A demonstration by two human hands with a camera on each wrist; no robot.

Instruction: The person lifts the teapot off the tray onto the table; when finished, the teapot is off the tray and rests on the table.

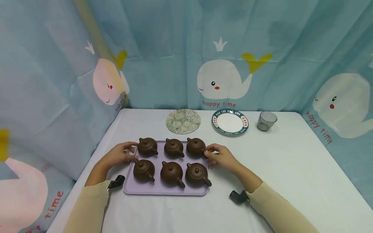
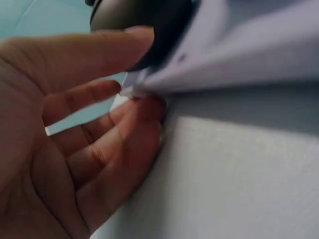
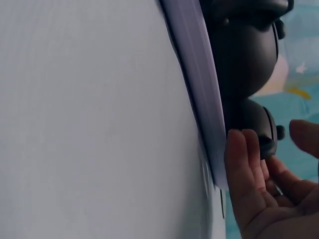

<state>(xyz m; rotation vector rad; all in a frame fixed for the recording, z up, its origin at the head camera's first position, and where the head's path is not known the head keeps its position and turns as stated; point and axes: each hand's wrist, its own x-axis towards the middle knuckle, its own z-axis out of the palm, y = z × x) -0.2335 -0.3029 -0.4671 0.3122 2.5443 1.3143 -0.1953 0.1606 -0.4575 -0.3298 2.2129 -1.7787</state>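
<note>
A lilac rectangular tray (image 1: pixel 166 191) on the white table carries several small dark brown lidded teapots (image 1: pixel 172 173), standing in two rows. At its left side, my left hand (image 1: pixel 120 153) grips the edge. In the left wrist view the fingers curl beneath the rim while the thumb (image 2: pixel 99 57) lies above, overlapping a teapot (image 2: pixel 139 20). My right hand (image 1: pixel 220 157) is at the opposite side, near the handle of the back right teapot (image 1: pixel 196 147). Seen from the right wrist, its fingertips (image 3: pixel 237 142) touch the tray's outer wall (image 3: pixel 197 64), with the thumb held apart.
Behind the tray lies a round leaf-patterned mat (image 1: pixel 183 121). A white plate with a green lettered rim (image 1: pixel 230 122) sits to its right, then a clear grey glass (image 1: pixel 266 121). Blue whale-print curtains (image 1: pixel 163 64) enclose the table's back and sides.
</note>
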